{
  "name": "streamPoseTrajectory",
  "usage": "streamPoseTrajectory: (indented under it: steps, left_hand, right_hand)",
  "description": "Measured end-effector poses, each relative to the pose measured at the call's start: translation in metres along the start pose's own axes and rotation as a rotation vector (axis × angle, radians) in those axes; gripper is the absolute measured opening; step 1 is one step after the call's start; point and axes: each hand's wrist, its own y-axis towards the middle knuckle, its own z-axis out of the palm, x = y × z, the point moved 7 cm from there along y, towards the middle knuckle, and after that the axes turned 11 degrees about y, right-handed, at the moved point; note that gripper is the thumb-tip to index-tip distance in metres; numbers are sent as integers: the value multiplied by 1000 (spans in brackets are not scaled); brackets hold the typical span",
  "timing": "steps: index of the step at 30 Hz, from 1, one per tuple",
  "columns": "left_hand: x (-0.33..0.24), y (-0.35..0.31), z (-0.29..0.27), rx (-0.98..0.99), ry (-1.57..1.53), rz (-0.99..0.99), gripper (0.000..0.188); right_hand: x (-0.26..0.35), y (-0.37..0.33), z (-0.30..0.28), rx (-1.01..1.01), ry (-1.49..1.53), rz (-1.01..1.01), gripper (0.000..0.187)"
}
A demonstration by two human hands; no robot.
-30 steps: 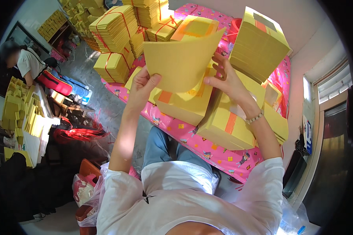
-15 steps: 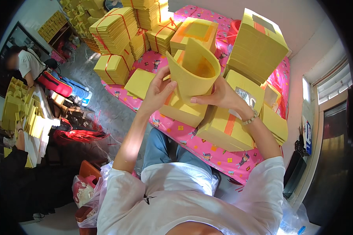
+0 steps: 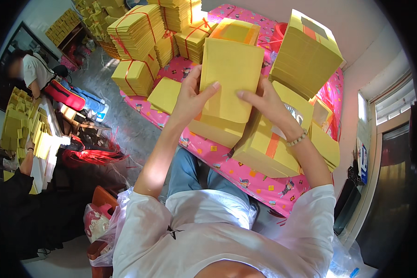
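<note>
Between my two hands a sheaf of yellow paper (image 3: pixel 231 78) stands nearly upright, its flat face toward me. My left hand (image 3: pixel 193 95) is closed on its left edge, thumb in front and fingers mostly hidden behind. On the opposite edge my right hand (image 3: pixel 271 106), with a beaded bracelet (image 3: pixel 297 138) at the wrist, grips it the same way. Below it lies a yellow paper stack (image 3: pixel 217 130); I cannot tell whether the sheaf's lower edge touches it. Another yellow stack (image 3: pixel 266 146) with an orange stripe sits just right, and a thinner one (image 3: pixel 164 95) lies left.
A pink patterned cloth (image 3: pixel 208 149) covers the table. Red-tied paper bundles (image 3: pixel 134 76) rise at the back left, and a tall paper block (image 3: pixel 306 58) stands at the right. Two other people work at the left, near a side table and red strings (image 3: pixel 97 153).
The yellow sheaf was curled into a curved shape with its orange inner side showing; now it is flattened, plain face toward me. Both hands still hold its sides.
</note>
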Motion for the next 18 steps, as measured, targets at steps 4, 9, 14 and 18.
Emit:
streamPoseTrajectory:
  steps: [4,9,14,18]
  left_hand:
    - [-7,0,9,63,-60,-129,41]
    - [-9,0,14,74,-64,-179,42]
    - [-13,0,18,80,-86,-196,41]
    - [-16,-1,21,97,-105,-183,42]
  right_hand:
    - [-7,0,-7,-57,72,65,50]
    - [-9,-1,-7,-83,139,73,48]
    - [-10,-4,-9,-118,142,100,46]
    - [-10,-5,-10,-125,144,92,46]
